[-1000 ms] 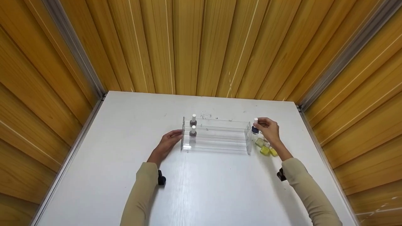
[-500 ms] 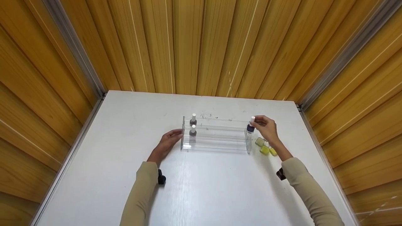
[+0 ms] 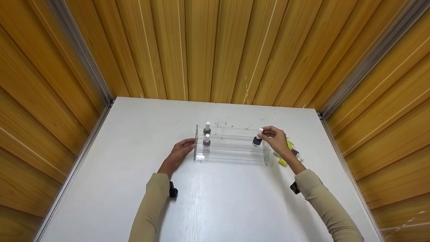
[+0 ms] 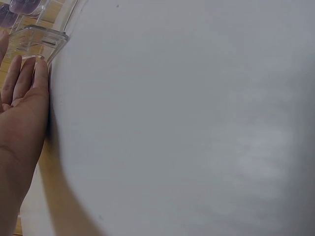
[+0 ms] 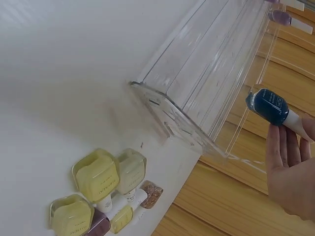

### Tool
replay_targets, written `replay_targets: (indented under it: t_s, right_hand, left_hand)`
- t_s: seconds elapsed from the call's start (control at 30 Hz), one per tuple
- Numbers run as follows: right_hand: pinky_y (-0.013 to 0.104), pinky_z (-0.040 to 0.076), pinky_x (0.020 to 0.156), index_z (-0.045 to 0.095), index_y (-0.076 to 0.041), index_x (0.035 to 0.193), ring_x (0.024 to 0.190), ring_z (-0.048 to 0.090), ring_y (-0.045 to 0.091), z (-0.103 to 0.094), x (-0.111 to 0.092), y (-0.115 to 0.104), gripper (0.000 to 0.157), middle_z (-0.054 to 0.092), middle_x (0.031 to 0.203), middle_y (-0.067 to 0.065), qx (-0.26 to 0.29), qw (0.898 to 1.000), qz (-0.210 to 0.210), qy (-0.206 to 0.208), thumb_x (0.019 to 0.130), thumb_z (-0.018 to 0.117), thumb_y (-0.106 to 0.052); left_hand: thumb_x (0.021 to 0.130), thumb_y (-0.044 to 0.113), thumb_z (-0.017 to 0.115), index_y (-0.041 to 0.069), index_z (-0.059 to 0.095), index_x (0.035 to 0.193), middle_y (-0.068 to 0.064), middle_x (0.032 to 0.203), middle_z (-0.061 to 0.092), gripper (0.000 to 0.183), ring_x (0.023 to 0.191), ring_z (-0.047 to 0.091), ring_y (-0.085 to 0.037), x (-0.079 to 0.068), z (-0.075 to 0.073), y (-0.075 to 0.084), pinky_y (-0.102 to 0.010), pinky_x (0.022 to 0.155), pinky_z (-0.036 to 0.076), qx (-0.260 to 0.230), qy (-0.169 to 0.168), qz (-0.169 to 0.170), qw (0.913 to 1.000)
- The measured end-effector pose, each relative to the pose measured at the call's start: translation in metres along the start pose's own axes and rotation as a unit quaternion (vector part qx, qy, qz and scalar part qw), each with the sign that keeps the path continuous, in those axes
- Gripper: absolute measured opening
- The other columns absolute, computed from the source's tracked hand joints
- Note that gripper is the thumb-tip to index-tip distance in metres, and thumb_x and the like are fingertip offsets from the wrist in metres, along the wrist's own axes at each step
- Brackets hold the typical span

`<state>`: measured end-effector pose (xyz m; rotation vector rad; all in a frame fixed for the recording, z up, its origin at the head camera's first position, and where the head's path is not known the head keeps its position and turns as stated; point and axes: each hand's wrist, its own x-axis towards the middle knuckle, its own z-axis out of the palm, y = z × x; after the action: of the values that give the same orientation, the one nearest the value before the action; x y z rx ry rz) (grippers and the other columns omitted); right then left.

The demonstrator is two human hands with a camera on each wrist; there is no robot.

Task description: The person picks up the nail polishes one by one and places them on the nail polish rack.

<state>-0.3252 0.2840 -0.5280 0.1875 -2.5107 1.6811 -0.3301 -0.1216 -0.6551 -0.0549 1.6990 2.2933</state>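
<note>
From the head view, I see the person's right hand (image 3: 276, 139) pinching the white cap (image 3: 260, 131) of a small blue bottle (image 3: 257, 142), which hangs slightly tilted over the right end of a clear rack (image 3: 231, 154). Whether its base touches a tier, I can't tell from here. The left hand (image 3: 180, 153) lies against the rack's left end, fingers extended and wrapped round nothing. Two mauve bottles (image 3: 207, 143) stand near that end, on separate tiers. Both forearms, in tan sleeves (image 3: 149, 205), reach forward over the white table (image 3: 215, 201), the right one slanting inward.

In the left wrist view, the hand stands on edge beside the tabletop, fingertips at the end panel. The rack looks like stiff, light plastic; I'd expect it to slide easily if bumped, so a flat hand there should steady it.

In the right wrist view, thumb and fingers have just the cap, leaving the bottle's body free. It looks like glass: hard, smooth, light, liable to chip if knocked. The slim cap seems the right place to hold, keeping fingers clear of the tiers. Yellow bottles (image 5: 96, 177) and a glittery bottle (image 5: 151, 193) lie jumbled near the rack.
</note>
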Motion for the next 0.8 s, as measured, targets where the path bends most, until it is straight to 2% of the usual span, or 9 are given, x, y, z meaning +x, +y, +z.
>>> replay_targets:
  t_s: [0.2,0.43,0.67,0.8]
  right_hand:
    - [0.012,0.056,0.078,0.066,0.011,0.118,0.085,0.068,-0.001,0.014,-0.004,-0.007,0.033,0.072,0.109,0.025,0.008,0.999,-0.008,-0.036,0.090,0.077,-0.005]
    - [0.013,0.056,0.077,0.068,0.007,0.117,0.088,0.068,0.002,0.031,-0.008,-0.013,0.033,0.073,0.109,0.023,0.002,0.998,-0.001,-0.059,0.090,0.079,-0.008]
    - [0.013,0.056,0.076,0.067,0.011,0.117,0.090,0.069,0.009,0.056,-0.007,-0.015,0.035,0.071,0.110,0.030,0.025,0.996,-0.006,-0.081,0.088,0.079,-0.004]
    - [0.015,0.057,0.076,0.069,0.008,0.115,0.087,0.069,0.005,0.068,-0.008,-0.017,0.032,0.073,0.107,0.025,0.029,0.996,-0.003,-0.090,0.088,0.080,-0.006]
  left_hand:
    - [0.095,0.015,0.074,0.004,0.062,0.135,-0.015,0.140,0.063,0.044,0.132,0.058,-0.021,-0.001,0.000,0.000,-0.035,0.122,0.039,-0.006,0.012,0.000,0.9999]
    - [0.096,0.014,0.072,0.003,0.061,0.136,-0.016,0.143,0.062,0.043,0.137,0.055,-0.024,-0.001,0.002,0.000,-0.036,0.123,0.038,-0.001,0.004,0.007,1.0000]
    - [0.097,0.017,0.071,0.005,0.059,0.139,-0.015,0.147,0.058,0.045,0.142,0.050,-0.026,0.000,0.000,-0.001,-0.036,0.124,0.036,0.012,-0.005,0.004,0.9999]
    - [0.096,0.017,0.073,0.005,0.060,0.138,-0.015,0.146,0.060,0.046,0.140,0.052,-0.025,0.001,0.000,-0.001,-0.035,0.123,0.038,0.012,-0.001,0.002,0.9999]
